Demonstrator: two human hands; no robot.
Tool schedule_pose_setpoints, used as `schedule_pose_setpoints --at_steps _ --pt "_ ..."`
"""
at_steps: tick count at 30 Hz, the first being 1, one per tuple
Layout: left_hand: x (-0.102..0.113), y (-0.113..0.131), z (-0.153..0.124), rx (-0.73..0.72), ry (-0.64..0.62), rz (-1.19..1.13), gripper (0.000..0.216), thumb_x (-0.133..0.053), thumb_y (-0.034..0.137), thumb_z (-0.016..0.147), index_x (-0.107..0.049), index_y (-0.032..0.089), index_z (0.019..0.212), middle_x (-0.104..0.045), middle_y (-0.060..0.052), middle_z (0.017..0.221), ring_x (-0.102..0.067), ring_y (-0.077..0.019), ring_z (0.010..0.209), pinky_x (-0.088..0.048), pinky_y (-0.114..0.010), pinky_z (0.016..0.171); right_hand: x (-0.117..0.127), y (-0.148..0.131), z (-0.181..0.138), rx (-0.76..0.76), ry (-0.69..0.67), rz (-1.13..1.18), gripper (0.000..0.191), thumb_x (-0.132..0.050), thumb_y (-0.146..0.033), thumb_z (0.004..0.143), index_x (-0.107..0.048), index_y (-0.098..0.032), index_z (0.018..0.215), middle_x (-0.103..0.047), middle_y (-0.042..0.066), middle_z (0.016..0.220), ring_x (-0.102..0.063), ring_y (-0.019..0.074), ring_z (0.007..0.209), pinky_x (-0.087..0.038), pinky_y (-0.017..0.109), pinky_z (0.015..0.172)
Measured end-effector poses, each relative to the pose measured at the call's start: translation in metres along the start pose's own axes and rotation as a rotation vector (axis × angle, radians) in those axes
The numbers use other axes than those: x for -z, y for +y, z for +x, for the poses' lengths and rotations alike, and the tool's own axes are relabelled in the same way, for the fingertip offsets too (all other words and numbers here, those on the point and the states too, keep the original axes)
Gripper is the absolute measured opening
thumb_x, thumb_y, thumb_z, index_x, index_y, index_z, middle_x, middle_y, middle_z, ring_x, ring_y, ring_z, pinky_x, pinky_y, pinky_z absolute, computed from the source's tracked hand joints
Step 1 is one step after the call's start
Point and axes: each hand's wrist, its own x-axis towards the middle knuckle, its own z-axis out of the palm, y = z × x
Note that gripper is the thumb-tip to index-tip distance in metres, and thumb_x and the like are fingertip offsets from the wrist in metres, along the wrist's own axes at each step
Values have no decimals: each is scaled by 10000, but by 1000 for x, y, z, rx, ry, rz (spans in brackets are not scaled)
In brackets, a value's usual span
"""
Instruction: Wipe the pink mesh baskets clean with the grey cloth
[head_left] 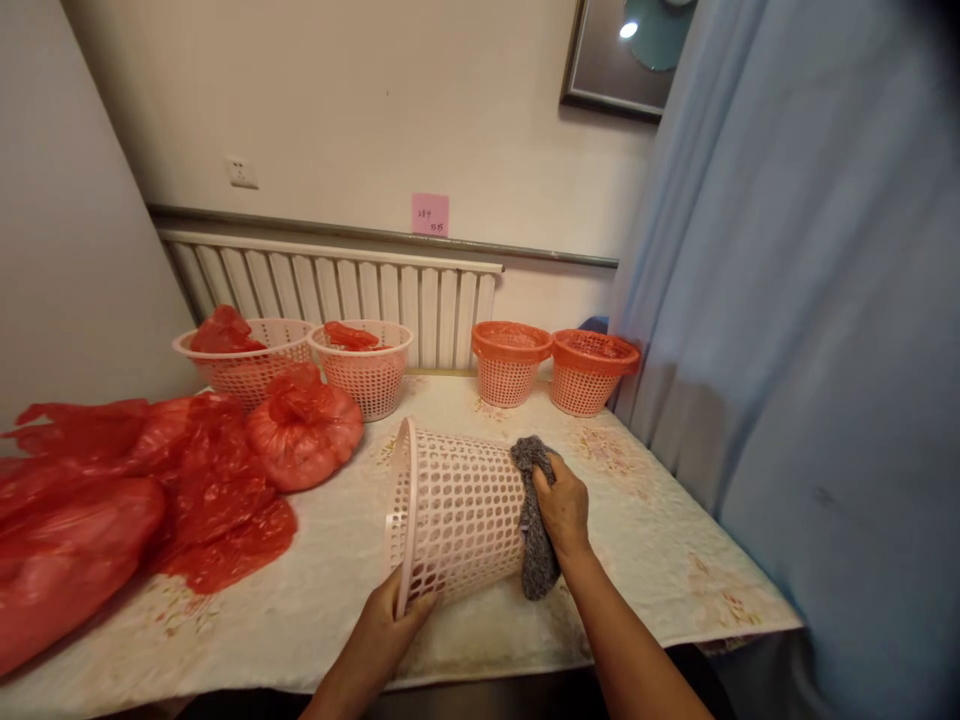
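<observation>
While your pink basket is tipped sideways over the table: steady it.
Left hand: gripping the rim; brace firmly there.
Right hand: grasping the grey cloth against the base; wipe evenly, turning the basket gradually.

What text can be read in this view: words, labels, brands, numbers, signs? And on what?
Nothing legible enough to quote.
Pink note on the wall: two short bits of dark handwriting, too small and blurred to read.
Held basket, gray cloth, tied red bag: no lettering visible.
Wall socket, framed picture: no readable text.
</observation>
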Motion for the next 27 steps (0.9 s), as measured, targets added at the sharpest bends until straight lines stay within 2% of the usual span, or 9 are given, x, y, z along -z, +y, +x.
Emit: schedule_pose_setpoints --at_steps 4,7,10,14,17,20,23,27 --pt "-4 34 13 -19 85 -94 368 -623 342 768 -606 157 1086 -710 -81 1067 -643 -247 1008 -489 -343 901 -1 1 -1 -5 3 -16 365 -424 -341 830 -626 -176 1086 -683 73 974 -629 216 856 -454 315 764" --pt "-8 44 23 39 117 -194 351 -638 331 734 -608 137 1025 -721 -87 988 -677 -239 887 -531 -341 793 0 2 -4 -10 6 -27 375 -416 -349 837 -623 -166 1090 -679 87 989 -628 226 870 -455 330 781" --pt "-9 41 28 94 99 -204 315 -655 278 691 -618 123 963 -730 -75 896 -687 -228 799 -541 -327 723 -1 3 -9 10 21 2 381 -413 -354 842 -615 -165 1105 -675 91 1010 -624 225 891 -455 335 802" --pt "-8 32 27 127 74 -227 274 -645 257 689 -611 127 928 -732 -60 855 -696 -218 761 -544 -328 711 -5 6 -15 22 69 44 382 -416 -344 838 -619 -159 1103 -668 100 1044 -620 225 925 -459 344 824" --pt "-6 27 27 149 66 -263 260 -641 255 691 -607 125 914 -734 -70 867 -700 -225 764 -552 -342 713 -8 6 -22 6 119 50 382 -424 -341 844 -616 -148 1112 -658 116 1076 -616 237 960 -459 362 849" --pt "-5 22 26 111 58 -257 288 -639 257 704 -624 113 953 -734 -91 923 -692 -236 820 -548 -356 752 -11 4 -32 4 139 32 384 -443 -339 850 -613 -129 1124 -643 137 1118 -606 253 1008 -454 387 888" --pt "-6 18 25 79 52 -225 294 -633 276 718 -641 110 960 -737 -92 927 -688 -240 838 -547 -356 762 -16 -8 -46 72 142 46 388 -467 -327 852 -597 -129 1159 -625 135 1165 -583 252 1073 -440 406 939" --pt "-10 14 25 45 44 -200 308 -613 267 735 -647 111 999 -741 -83 934 -684 -239 867 -542 -342 775 -23 -42 -68 259 81 155 372 -480 -254 846 -581 -155 1190 -618 109 1189 -572 229 1104 -454 411 956"
